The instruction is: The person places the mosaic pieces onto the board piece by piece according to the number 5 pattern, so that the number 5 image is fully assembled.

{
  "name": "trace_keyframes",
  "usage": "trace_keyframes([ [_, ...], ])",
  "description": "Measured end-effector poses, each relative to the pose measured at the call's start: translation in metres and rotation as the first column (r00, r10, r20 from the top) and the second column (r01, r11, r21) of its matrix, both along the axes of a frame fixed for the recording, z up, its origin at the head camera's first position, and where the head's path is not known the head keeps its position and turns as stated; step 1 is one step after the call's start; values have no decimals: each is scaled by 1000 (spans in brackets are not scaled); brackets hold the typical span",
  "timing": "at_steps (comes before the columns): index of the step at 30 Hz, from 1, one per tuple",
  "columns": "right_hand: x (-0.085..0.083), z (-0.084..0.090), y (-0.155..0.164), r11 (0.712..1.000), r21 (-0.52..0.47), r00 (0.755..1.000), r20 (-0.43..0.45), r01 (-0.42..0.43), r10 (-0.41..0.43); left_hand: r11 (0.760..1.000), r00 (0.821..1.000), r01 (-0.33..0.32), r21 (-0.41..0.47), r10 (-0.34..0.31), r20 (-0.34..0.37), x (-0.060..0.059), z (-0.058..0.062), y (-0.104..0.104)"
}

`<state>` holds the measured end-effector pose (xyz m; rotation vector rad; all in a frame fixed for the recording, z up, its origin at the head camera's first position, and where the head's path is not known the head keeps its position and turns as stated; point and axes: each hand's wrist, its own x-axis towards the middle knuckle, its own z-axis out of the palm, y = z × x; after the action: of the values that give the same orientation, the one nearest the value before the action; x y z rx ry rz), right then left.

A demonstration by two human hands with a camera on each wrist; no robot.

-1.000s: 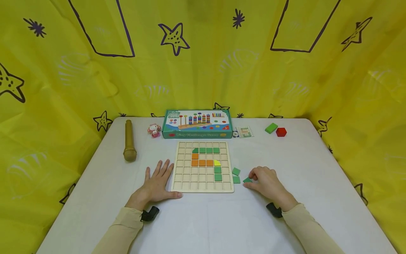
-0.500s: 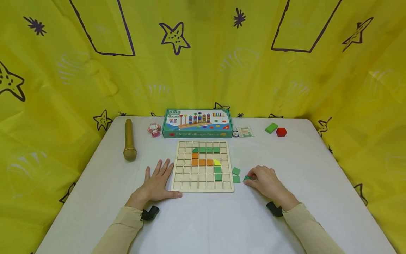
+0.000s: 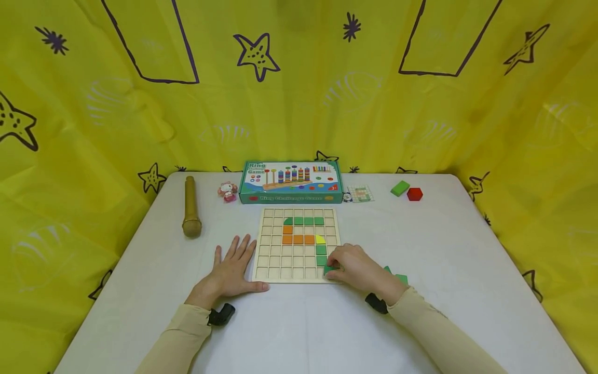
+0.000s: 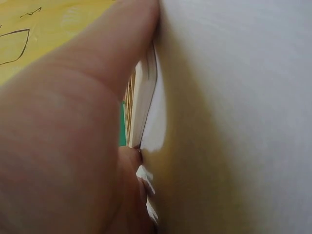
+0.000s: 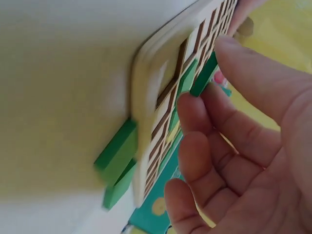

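A pale wooden grid board (image 3: pixel 294 275) lies on the table with green, orange and yellow tiles set in some squares. My left hand (image 3: pixel 231 272) rests flat by its left side, fingers spread, thumb along the near left corner. My right hand (image 3: pixel 357 267) holds a green tile (image 5: pixel 204 75) between thumb and fingers, above the board's lower right part. In the right wrist view, loose green tiles (image 5: pixel 119 151) lie by the board's edge; the head view hides them behind the hand. More green tiles (image 3: pixel 401 279) show beyond the right wrist.
Behind the board stands a game box (image 3: pixel 289 184), with a pattern card (image 3: pixel 361 194) to its right. A green block (image 3: pixel 399 188) and red hexagonal block (image 3: pixel 414 194) sit farther right. At left are a gold microphone (image 3: pixel 190 213) and a pink figurine (image 3: pixel 228 191).
My right hand has moved left with the pinched green tile, from the table to over the board, uncovering green tiles behind it. My left hand has stayed put.
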<state>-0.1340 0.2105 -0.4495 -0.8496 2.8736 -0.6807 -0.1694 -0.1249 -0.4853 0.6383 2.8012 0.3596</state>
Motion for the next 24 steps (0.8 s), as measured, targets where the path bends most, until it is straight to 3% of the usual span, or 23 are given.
trace_keyframes([
  [5, -5, -3, -10, 995, 56, 996, -27, -84, 86, 1000, 1000, 5, -4, -5, 2, 0, 0, 0],
  [11, -8, -5, -12, 989, 102, 993, -46, -106, 111, 1000, 1000, 4, 11, -5, 7, 1, 2, 1],
  [24, -6, -7, -9, 996, 25, 996, 0, -86, 86, 1000, 1000, -4, 11, 4, 7, 1, 2, 1],
])
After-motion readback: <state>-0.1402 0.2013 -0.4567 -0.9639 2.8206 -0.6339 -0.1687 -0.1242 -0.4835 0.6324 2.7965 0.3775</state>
